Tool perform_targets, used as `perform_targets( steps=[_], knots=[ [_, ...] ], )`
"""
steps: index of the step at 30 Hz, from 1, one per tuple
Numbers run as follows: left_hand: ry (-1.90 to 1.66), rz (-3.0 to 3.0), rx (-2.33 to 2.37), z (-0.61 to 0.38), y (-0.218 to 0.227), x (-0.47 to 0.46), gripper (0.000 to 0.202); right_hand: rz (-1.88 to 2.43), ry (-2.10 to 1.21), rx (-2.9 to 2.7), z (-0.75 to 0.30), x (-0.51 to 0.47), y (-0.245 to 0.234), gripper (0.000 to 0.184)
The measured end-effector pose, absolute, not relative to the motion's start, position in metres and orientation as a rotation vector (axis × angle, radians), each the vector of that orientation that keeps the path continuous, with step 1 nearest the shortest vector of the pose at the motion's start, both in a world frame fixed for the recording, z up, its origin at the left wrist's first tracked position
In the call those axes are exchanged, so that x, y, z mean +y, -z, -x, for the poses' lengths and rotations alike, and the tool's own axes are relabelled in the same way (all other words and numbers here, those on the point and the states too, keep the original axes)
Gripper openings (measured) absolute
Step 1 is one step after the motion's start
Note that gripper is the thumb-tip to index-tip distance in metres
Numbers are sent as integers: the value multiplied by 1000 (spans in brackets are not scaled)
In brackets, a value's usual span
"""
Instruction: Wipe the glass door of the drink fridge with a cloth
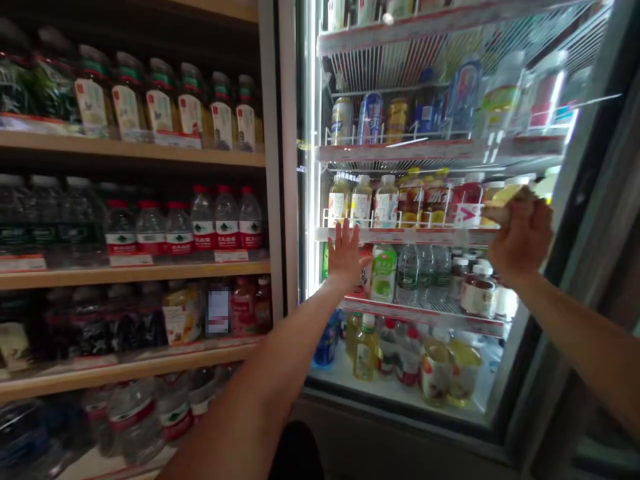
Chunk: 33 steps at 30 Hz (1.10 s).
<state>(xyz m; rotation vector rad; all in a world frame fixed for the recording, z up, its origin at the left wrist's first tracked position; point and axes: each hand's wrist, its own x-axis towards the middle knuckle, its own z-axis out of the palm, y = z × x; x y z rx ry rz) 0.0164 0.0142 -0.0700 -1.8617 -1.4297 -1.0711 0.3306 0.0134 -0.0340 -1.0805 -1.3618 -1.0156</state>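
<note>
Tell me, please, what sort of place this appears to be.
Probably a shop's drinks section: a lit fridge holds rows of bottles and cans, and the wooden shelves beside it carry more bottles, with tags along their edges.

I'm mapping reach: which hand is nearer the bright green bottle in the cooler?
Left: the left hand is just left of the bright green bottle; the right hand is farther off, to its right.

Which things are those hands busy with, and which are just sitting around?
Busy:
- right hand, holding a yellowish thing too blurred to name
- left hand, open in front of the drinks fridge

Just sitting around:
- red-capped bottles on a wooden shelf
- green-labelled bottle and blue can in the drinks fridge
</note>
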Motion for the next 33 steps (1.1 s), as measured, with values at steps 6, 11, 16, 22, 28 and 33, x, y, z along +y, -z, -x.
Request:
perform_targets(
  steps=[6, 11, 16, 22, 28, 33],
  knots=[
    [967, 1965, -1399, -16, 104, -2, 67, 941, 1073, -1868, -286, 1, 105, 44],
    [834, 2047, -1410, -16, 144, -12, 74, 1194, 963, -1211, -340, -6, 138, 53],
    [842, 1981, -1441, -20, 153, -9, 76, 1208, 1025, -1394, -280, -10, 183, 57],
    [863, 1957, -1387, -19, 153, -5, 72, 1253, 892, -1597, -299, -5, 188, 52],
    [963, 1944, -1397, -27, 159, -2, 78, 1364, 720, -1055, -313, -2, 176, 60],
    [967, 1981, -1343, -19, 160, -1, 75, 1153, 868, -1687, -265, -1, 191, 55]
  ],
)
